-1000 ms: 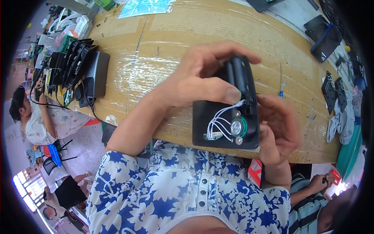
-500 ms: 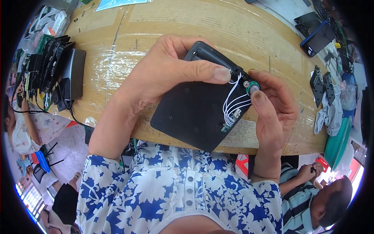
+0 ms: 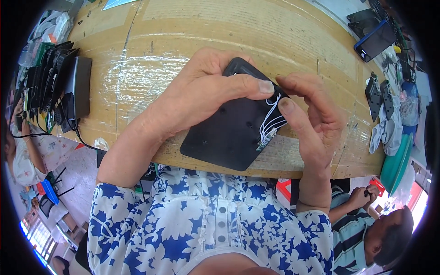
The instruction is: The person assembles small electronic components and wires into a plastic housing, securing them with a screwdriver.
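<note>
A flat black plastic housing [image 3: 220,137] with a thick rounded bar along its far edge is held tilted above the table's near edge. My left hand [image 3: 211,91] grips that bar, thumb on top and fingers behind. Thin white wires [image 3: 273,123] loop from the bar's right end to a small green circuit board [image 3: 266,139] on the housing's right side. At the bar's right end, my right hand [image 3: 321,117] is closed, thumb and forefinger around the end. The small round green-rimmed part seen there earlier is hidden by the fingers.
The table [image 3: 178,27] is covered in taped brown cardboard. Left stand several black panels [image 3: 52,78] with cables beside a grey box [image 3: 82,87]. Right lie a blue-edged phone [image 3: 375,40], black brackets [image 3: 379,96], a white cloth [image 3: 389,133] and a green basin [image 3: 398,162]. A person [image 3: 366,229] sits at right.
My right hand has moved left and slightly away from me, against the bar's end, and the round green-rimmed part has gone out of sight. The housing has shifted slightly.
</note>
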Available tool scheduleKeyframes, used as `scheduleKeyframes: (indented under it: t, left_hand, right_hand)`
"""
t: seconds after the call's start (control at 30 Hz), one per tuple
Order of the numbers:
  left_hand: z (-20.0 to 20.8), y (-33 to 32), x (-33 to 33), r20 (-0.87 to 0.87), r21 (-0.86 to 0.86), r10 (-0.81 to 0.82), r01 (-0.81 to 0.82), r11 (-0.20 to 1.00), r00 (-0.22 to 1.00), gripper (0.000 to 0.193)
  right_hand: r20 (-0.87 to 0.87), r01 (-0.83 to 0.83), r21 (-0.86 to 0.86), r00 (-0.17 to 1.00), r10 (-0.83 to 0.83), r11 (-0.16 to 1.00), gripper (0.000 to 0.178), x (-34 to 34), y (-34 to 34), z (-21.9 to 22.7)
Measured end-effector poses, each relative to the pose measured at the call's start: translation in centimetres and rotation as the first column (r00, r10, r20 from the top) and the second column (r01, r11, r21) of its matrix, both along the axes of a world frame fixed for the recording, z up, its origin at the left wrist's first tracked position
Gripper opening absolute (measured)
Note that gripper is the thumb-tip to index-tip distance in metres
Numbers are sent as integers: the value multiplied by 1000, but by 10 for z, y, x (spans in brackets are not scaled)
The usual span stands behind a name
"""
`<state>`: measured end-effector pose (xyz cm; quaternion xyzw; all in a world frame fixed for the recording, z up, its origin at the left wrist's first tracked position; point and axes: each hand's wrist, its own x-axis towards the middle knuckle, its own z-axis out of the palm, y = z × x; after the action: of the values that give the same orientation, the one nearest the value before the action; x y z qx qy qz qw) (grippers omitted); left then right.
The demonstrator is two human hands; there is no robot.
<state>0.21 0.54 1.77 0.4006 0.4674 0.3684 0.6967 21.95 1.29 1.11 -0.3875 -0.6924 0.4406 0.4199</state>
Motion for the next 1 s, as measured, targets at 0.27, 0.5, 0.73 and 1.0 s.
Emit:
scheduleKeyframes:
  t: [0.27, 0.5, 0.73, 1.0]
  left_hand:
    - [-10, -4, 6, -82, 144, 28, -16, 989, 996, 15]
    - [-9, -5, 4, -53, 126, 22, -15, 992, 998, 14]
    - [-10, -3, 2, -46, 49, -8, 10, 999, 999, 14]
    - [-9, -3, 0, -41, 34, 18, -17, 999, 999, 15]
  right_hand:
    - [60, 11, 100, 998, -17, 995, 19, 1, 2, -7]
    - [1, -6, -23, 1000, 6, 1000, 15, 3, 2, -5]
    - [-149, -29, -344, 988, -24, 939, 10, 3, 2, -2]
    - [-223, -57, -401, 974, -37, 914, 13, 1, 3, -7]
